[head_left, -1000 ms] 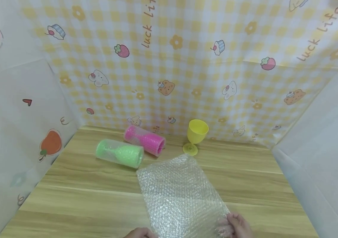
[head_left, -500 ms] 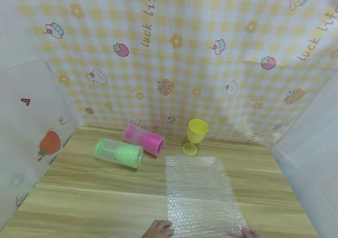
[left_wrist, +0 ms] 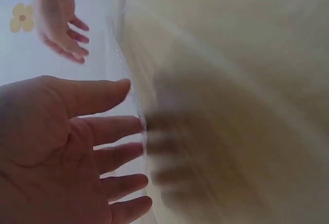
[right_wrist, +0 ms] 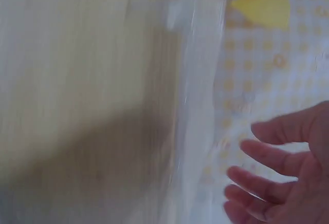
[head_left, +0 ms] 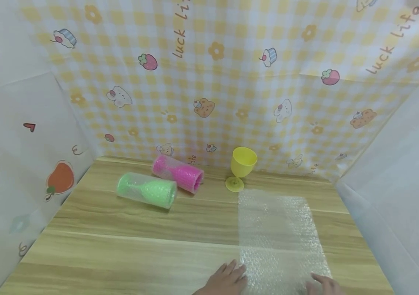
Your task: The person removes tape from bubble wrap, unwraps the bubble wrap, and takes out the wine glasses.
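A sheet of clear bubble wrap [head_left: 277, 233] lies flat on the right half of the wooden table. My left hand [head_left: 225, 282], fingers straight, rests at its near left edge; in the left wrist view the fingertips [left_wrist: 134, 124] meet the table side. Over the near right part of the wrap is my right hand [head_left: 325, 285], fingers loose and holding nothing. The right wrist view shows that hand [right_wrist: 288, 178] apart from the surface. Just behind the wrap's far left corner stands a yellow plastic goblet [head_left: 243, 162], upright and unwrapped.
Two goblets rolled in bubble wrap, one green [head_left: 147, 190] and one pink [head_left: 178, 173], lie on their sides at the back left of the table [head_left: 121, 254]. A yellow checked cloth [head_left: 194, 82] hangs behind. White sheets [head_left: 408, 184] stand at both sides.
The bubble wrap has shifted right across the table and now lies flat. Both hands moved right with it; my right hand has let go of its edge. The goblets stay put.
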Motion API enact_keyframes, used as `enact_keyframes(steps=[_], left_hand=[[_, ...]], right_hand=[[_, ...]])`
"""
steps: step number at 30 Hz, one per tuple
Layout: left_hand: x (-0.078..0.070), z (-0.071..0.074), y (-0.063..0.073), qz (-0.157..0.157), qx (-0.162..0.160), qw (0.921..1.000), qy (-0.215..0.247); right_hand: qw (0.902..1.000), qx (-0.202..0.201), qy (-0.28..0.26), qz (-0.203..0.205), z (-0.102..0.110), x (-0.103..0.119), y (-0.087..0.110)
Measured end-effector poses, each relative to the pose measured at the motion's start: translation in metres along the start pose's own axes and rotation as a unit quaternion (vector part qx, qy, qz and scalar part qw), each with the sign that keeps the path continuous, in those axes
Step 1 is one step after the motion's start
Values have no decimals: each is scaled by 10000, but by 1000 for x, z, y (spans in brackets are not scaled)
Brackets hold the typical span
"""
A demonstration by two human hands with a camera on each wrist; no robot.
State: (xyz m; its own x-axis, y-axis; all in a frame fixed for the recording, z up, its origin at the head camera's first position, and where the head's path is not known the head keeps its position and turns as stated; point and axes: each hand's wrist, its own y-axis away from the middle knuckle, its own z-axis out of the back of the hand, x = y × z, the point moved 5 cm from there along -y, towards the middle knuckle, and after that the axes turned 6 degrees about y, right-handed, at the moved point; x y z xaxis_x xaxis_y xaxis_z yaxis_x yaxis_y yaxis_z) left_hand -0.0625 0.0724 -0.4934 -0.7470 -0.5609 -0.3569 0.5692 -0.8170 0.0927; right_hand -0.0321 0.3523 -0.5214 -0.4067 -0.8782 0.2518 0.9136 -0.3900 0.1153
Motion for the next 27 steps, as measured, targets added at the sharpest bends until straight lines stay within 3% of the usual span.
enact_keyframes(steps=[2, 3, 6, 8, 11, 14, 19, 23, 27], left_hand=[[0, 3, -10, 224, 305, 9993, 1], [0, 5, -15, 326, 396, 9987, 4], [-1, 10, -25, 577, 497, 9971, 57], [-2, 13, -31, 747, 493, 9957, 254], [-2, 15, -37, 925, 487, 9936, 435], [-1, 17, -44, 1139, 449, 9916, 406], [1, 20, -59, 1409, 118, 9899, -57], [4, 22, -71, 1584, -98, 9869, -283], [6, 25, -77, 1770, -332, 9831, -313]], right_hand=[[9985, -121, 87, 518, 11, 45, 11], [9984, -124, -189, 510, 14, 62, 14], [9942, 846, -64, 668, 4, 94, 13], [9904, 1265, 68, 552, -3, 104, 9], [9885, 1355, 381, 545, -8, 114, 1], [9905, 1070, 426, 759, -5, 121, -6], [9907, 721, 259, 1127, 5, 124, -17], [9892, 736, 154, 1257, 10, 123, -29], [9894, 931, 89, 1115, 11, 122, -42]])
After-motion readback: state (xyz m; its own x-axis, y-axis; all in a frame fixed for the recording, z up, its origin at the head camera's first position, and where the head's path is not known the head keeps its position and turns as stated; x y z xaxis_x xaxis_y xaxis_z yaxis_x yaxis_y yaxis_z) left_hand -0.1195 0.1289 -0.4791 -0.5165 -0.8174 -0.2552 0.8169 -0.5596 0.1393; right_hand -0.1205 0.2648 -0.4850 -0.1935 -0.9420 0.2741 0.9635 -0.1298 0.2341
